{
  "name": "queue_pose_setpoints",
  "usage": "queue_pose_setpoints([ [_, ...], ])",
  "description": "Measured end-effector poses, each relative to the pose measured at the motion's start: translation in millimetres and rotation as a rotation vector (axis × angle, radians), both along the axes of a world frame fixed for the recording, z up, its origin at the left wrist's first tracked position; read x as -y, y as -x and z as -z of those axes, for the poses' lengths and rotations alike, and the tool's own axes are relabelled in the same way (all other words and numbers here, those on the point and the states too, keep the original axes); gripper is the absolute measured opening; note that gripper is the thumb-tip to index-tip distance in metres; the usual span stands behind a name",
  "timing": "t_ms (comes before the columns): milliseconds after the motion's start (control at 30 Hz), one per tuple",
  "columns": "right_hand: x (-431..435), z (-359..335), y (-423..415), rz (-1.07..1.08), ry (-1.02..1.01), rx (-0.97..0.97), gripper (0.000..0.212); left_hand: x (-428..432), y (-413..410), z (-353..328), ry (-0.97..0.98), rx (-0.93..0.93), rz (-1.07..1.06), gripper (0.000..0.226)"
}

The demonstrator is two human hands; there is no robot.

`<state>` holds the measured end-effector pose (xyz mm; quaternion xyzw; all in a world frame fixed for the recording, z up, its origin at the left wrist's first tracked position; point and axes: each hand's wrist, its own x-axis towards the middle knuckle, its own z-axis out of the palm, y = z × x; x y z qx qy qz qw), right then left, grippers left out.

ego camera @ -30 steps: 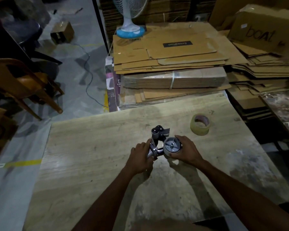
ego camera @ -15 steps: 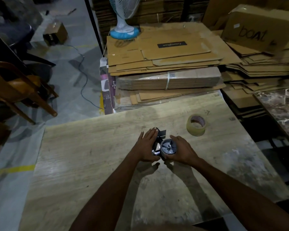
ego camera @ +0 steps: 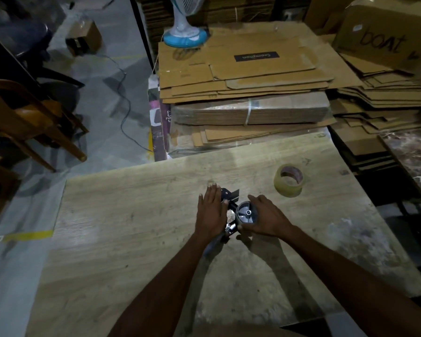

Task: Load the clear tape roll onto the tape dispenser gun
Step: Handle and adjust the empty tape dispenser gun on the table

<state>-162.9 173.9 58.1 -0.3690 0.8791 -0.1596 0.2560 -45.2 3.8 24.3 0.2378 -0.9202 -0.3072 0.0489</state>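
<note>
Both hands meet on the tape dispenser gun [ego camera: 238, 212] at the middle of the wooden table [ego camera: 122, 215]. Right hand [ego camera: 265, 218] curls around the gun's grey spool hub, fingers wrapped over its far side and thumb at its near edge, grasping it. Left hand [ego camera: 210, 212] lies with fingers stretched flat and together against the gun's left side, pressing rather than clenching; whether its thumb hooks beneath the frame cannot be told.

The clear tape roll [ego camera: 288, 180] lies flat on the table, beyond and to the right of the gun, well apart from both hands and untouched. The gun's hub is bare.

A second ago the gun stood more upright, its black head lifted clear above the hands and the left hand curled around the frame. Now the gun is tipped lower toward the tabletop, its black head poking out just past the left fingertips, and the left hand has opened flat. The right hand keeps its hold on the hub throughout. The roll has not shifted on the table.

Beyond the gun, past the table's far edge, lie stacks of flattened cardboard [ego camera: 248, 69]; a fan [ego camera: 185, 32] with a blue base stands on them.
</note>
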Motion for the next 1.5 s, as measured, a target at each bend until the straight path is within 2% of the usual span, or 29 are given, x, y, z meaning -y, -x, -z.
queue_pose_setpoints([
  [100,2,4,1,-0.027,0.005,-0.047,0.089,-8,11,7,-0.054,0.009,-0.057,0.056],
  [200,1,7,3,-0.027,0.036,-0.045,0.081,-15,19,11,-0.082,0.007,-0.144,0.054],
  [333,2,3,1,-0.003,0.028,0.002,0.091,-20,26,16,-0.081,0.025,-0.228,0.054],
  [433,7,0,-2,0.01,-0.044,-0.002,0.099,-26,27,18,-0.131,-0.03,-0.318,0.055],
  [567,17,-1,-5,-0.001,-0.108,-0.043,0.095,-29,34,9,-0.169,-0.129,-0.494,0.049],
  [733,26,-4,-6,0.01,-0.111,-0.053,0.069,-21,41,14,-0.072,-0.051,-0.444,0.05],
  [900,34,-3,1,0.022,-0.109,-0.06,0.068,-25,43,14,0.102,-0.11,-0.413,0.048],
  [1100,36,-2,6,0.017,-0.093,-0.1,0.063,-29,45,12,0.248,-0.018,-0.366,0.039],
  [1267,35,-8,7,0.012,-0.084,-0.096,0.066,-28,44,9,0.395,0.032,-0.323,0.051],
  [1500,29,-18,3,0.024,-0.03,-0.123,0.058,-28,45,8,0.379,0.079,-0.345,0.052],
])
